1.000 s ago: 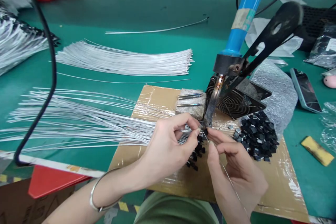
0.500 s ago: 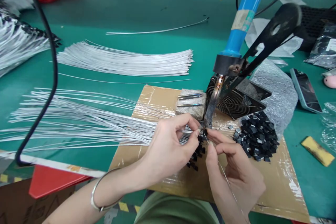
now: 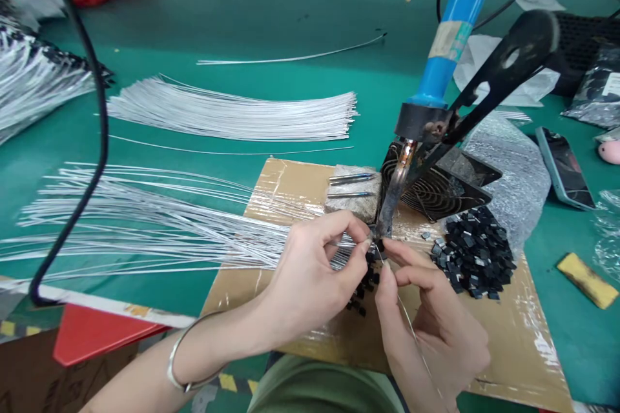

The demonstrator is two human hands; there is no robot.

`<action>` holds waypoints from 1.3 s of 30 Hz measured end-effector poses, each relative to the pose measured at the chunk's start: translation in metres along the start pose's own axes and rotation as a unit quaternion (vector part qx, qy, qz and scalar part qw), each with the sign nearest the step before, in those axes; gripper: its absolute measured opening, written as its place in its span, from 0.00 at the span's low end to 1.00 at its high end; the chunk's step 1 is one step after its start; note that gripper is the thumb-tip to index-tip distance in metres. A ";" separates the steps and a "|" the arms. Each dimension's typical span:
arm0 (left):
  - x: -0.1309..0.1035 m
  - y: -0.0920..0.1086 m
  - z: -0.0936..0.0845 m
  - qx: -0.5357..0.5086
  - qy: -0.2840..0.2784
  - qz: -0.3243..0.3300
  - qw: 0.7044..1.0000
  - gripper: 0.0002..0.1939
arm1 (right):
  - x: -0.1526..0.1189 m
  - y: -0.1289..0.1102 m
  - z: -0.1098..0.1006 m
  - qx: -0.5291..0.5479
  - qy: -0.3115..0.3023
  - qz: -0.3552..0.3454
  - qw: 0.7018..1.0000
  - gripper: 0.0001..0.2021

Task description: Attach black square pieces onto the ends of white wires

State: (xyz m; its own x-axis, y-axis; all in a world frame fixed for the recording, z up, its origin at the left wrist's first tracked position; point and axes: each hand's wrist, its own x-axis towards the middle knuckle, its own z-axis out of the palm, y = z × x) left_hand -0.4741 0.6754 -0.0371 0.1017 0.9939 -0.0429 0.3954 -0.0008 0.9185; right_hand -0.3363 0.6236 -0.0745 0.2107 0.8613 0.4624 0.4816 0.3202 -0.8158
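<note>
Just below the bent metal tip (image 3: pixel 387 210) near the middle of the frame, the right hand (image 3: pixel 429 313) pinches a thin wire (image 3: pixel 412 330) and the left hand (image 3: pixel 317 271) pinches I can't tell what, so it's best to keep both steady.

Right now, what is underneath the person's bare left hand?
Thin white wires run beneath the left hand; small black squarish pieces peek out beside it, on flat brown cardboard. Whatever the hand covers is hidden.

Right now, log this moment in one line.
left hand: pinched near iron tip, held item unclear | right hand: holding thin wire | black pieces: piled on cardboard
</note>
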 end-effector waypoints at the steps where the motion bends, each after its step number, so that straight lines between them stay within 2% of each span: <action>1: 0.000 0.000 0.000 0.000 0.000 0.000 1.000 0.05 | 0.000 0.000 0.000 -0.001 0.002 0.000 1.000 0.09; 12: -0.001 -0.002 0.000 -0.006 -0.010 -0.022 1.000 0.05 | -0.001 0.001 0.000 0.013 -0.001 0.009 1.000 0.09; 31: -0.002 -0.002 0.001 0.005 -0.002 0.003 1.000 0.06 | 0.003 0.000 0.002 -0.001 0.016 -0.028 0.999 0.11; 39: -0.001 -0.001 0.001 -0.002 -0.011 -0.020 1.000 0.05 | 0.003 0.001 0.001 -0.003 0.016 -0.023 1.000 0.10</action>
State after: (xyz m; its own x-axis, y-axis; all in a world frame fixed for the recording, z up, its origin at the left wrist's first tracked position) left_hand -0.4735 0.6743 -0.0383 0.1053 0.9905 -0.0881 0.3956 0.0396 0.9176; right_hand -0.3366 0.6269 -0.0740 0.2145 0.8326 0.5107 0.4971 0.3570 -0.7909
